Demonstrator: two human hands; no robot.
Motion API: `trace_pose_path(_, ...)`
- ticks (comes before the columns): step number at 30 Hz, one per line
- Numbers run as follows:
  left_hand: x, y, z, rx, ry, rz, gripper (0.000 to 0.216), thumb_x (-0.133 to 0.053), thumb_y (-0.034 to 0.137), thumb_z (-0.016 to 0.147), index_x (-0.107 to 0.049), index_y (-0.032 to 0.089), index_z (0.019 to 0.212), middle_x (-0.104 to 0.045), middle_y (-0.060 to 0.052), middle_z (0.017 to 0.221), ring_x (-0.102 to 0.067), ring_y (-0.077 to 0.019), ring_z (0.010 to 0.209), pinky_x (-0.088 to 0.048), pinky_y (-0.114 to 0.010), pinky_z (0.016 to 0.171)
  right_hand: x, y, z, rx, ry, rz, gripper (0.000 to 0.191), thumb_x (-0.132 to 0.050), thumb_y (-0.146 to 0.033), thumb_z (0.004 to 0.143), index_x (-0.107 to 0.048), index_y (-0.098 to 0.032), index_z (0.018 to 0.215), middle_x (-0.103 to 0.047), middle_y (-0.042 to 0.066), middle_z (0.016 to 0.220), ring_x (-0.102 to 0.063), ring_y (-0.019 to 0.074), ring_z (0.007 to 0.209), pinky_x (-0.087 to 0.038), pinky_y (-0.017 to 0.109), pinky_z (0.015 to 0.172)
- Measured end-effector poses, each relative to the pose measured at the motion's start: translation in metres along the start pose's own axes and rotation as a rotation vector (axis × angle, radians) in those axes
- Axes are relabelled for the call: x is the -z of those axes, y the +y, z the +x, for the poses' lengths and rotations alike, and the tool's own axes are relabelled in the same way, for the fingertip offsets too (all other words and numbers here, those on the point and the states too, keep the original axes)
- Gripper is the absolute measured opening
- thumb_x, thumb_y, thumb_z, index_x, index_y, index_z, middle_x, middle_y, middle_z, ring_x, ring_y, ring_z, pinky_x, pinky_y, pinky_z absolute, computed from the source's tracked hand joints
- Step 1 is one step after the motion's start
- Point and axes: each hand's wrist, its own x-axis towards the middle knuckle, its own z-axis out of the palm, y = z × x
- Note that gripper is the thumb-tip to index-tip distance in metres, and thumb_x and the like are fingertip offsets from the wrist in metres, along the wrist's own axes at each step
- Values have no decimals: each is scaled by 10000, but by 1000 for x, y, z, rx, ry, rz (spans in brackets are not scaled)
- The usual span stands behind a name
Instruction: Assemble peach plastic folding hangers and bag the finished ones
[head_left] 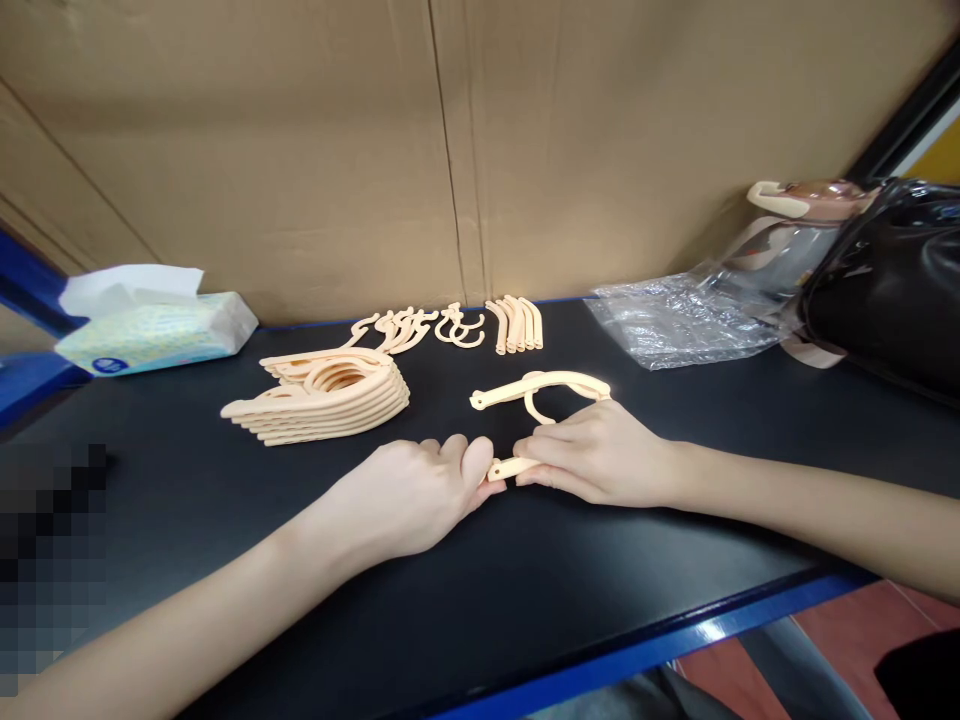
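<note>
A cream plastic folding clothes hanger is held just above the black table, one arm farther off and one nearer me, with its curved hook between them. My right hand is closed around the hanger, hiding its joint and part of the near arm. My left hand pinches the holed end of that near arm, fingers covering the tip; whether a separate piece is in them I cannot tell. Left of the hanger lies a neat stack of folded hangers. Behind are loose hooks and several loose curved arms.
A tissue pack lies at the back left. On the right are a crumpled clear plastic bag, a drink bottle and a shiny black bag. Cardboard stands behind the table, whose front edge is blue.
</note>
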Motion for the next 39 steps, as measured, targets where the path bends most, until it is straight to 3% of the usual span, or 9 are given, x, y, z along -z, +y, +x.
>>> trace_pose_path(17, 4, 1, 1, -23, 14, 91, 281, -321, 251, 980, -420, 189, 724, -489, 14, 558, -497, -154, 388, -246, -273, 365, 7, 2, 4, -72, -152, 272, 299, -392, -328, 991, -646, -182, 934, -657, -1, 713, -564, 120, 601, -296, 231, 540)
trace_pose_path(30, 1, -4, 0, -65, 76, 38, 275, -350, 278, 977, -441, 184, 736, -495, 17, 579, -510, -154, 439, -295, -285, 410, 11, -1, 6, -95, -173, 168, 261, -437, -325, 976, -652, -196, 905, -638, -15, 666, -540, 122, 566, -257, 249, 536)
trace_pose_path(39, 5, -3, 4, -66, 109, 34, 346, -369, 397, 967, -451, 175, 715, -491, 22, 547, -512, -147, 423, -278, -280, 409, 15, -3, 7, -106, -173, 108, 309, -410, -353, 985, -647, -183, 885, -627, -2, 645, -529, 121, 538, -222, 245, 502)
